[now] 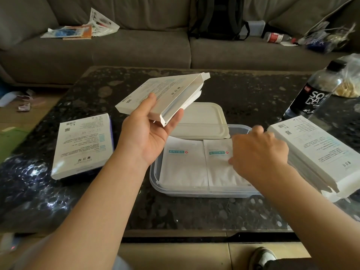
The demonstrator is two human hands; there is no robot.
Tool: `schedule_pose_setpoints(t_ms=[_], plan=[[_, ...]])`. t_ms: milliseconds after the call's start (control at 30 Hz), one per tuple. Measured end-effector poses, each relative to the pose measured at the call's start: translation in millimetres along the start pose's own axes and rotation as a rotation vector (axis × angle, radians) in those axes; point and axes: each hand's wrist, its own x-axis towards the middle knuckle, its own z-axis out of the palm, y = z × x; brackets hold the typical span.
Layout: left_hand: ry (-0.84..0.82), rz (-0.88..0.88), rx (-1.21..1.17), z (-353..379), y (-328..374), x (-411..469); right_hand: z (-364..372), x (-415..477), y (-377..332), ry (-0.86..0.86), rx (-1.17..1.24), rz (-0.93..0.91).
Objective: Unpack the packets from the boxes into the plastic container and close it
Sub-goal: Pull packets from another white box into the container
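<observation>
While the left hand (148, 133) is raised above the table (194, 211), it grips the held box (161, 96) from below, thumb pressed on the printed top face and fingers curled under the near end; this box is tilted, with its far flap open, and it hangs over the white lid (202, 121). That lid lies just behind the packets and overlaps the far rim of the plastic container (194, 191), which stands uncovered in the middle of the table. Two white packets lie flat side by side inside it, the left packet (183, 166) and the right packet (220, 168), their edges touching. The right hand (257, 154) is over the right packet, back of the hand up, bent fingers touching the packet's surface (motion blur hides whether they pinch it or only press on it). A closed left box (83, 145) lies flat on the table to the left of the container, well apart from it. A right stack of boxes (315, 152) sits just beside the container on the other side, with a dark soda bottle (315, 90) upright behind it and a clear bag (348, 82) near the bottle. Beyond the table runs a grey sofa (136, 49) carrying scattered papers (81, 30) and a black backpack (218, 16).
</observation>
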Motion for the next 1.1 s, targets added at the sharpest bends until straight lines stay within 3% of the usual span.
schedule_pose_setpoints(t_ms=[100,233,400,1100], plan=[[0.001,-0.003,0.006,0,0,-1,0,-4,-7,0.064,0.048,-0.106],[-0.007,-0.005,0.006,0,-2,-1,13,1,-7,-0.195,0.203,-0.272],[-0.013,-0.017,0.009,1,-3,-1,22,10,-4,-0.393,0.203,-0.299],[-0.019,-0.036,0.005,1,-6,-4,31,19,-7,-0.397,0.173,-0.409]])
